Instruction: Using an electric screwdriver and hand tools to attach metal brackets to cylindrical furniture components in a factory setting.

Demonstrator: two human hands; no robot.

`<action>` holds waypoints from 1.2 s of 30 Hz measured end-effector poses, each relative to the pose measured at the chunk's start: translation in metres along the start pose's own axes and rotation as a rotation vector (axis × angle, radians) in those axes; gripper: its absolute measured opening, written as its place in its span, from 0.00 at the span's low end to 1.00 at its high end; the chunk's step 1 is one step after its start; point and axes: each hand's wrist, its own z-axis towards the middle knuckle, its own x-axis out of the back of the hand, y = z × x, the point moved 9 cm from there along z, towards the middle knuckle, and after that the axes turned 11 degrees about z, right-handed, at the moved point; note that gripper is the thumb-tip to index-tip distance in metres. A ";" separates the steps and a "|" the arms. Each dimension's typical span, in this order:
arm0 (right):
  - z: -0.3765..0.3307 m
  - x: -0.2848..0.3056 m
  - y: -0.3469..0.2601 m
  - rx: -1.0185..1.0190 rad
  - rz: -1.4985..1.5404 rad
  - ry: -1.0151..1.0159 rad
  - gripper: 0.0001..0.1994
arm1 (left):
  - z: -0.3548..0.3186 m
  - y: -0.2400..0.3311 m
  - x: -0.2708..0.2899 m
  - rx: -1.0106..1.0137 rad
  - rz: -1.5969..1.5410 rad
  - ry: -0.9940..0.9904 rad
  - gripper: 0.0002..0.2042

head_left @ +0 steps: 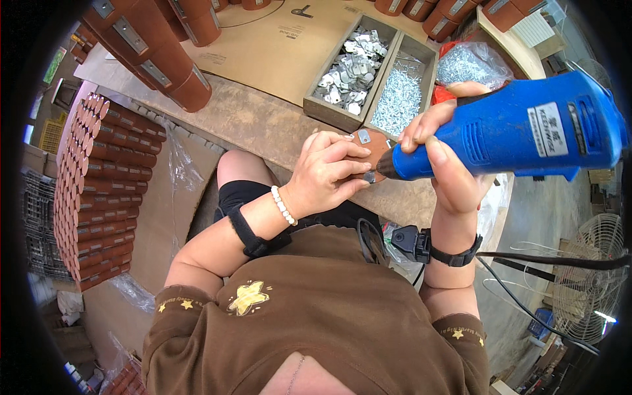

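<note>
My right hand [454, 174] is wrapped round a blue corded power screwdriver [487, 135]. Its dark nose points left, down onto a reddish-brown piece [376, 146] with small metal plates on its face. My left hand [329, 161] is closed over that piece from the left, its fingers reaching across the top and hiding most of it. A small metal plate [364, 136] shows beyond the fingertips. Whether the tool's bit sits on a screw is hidden by the nose.
Beyond my hands stand a wooden box of metal plates [334, 113] and a wooden box of screws [406, 85]. A bag of screws [471, 62] lies right. Stacked brown cylinders [178, 82] rise far left; more brown pieces [108, 191] fill the left. A fan [586, 270] stands right.
</note>
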 end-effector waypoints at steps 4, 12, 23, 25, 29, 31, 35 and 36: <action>-0.003 0.001 -0.004 0.010 0.019 0.034 0.26 | 0.003 0.004 0.000 -0.018 -0.018 -0.065 0.19; -0.019 0.008 -0.041 0.231 0.164 0.071 0.30 | 0.006 -0.008 -0.024 0.339 0.074 -0.156 0.43; -0.043 0.062 -0.072 0.387 0.165 0.212 0.29 | 0.029 -0.019 -0.048 0.108 -0.377 -0.723 0.44; -0.047 0.070 -0.072 0.380 0.158 0.232 0.28 | 0.039 -0.013 -0.039 -0.043 -0.265 -0.731 0.45; -0.053 0.082 -0.070 0.370 0.137 0.281 0.27 | 0.066 -0.019 -0.039 -0.147 -0.194 -0.735 0.36; -0.054 0.084 -0.069 0.372 0.142 0.299 0.27 | 0.087 -0.038 -0.055 -0.026 -0.147 -0.748 0.23; -0.054 0.085 -0.068 0.360 0.179 0.316 0.27 | 0.108 -0.052 -0.103 0.018 0.125 -0.777 0.12; -0.054 0.085 -0.069 0.361 0.189 0.322 0.27 | 0.107 -0.049 -0.116 -0.111 0.324 -0.820 0.11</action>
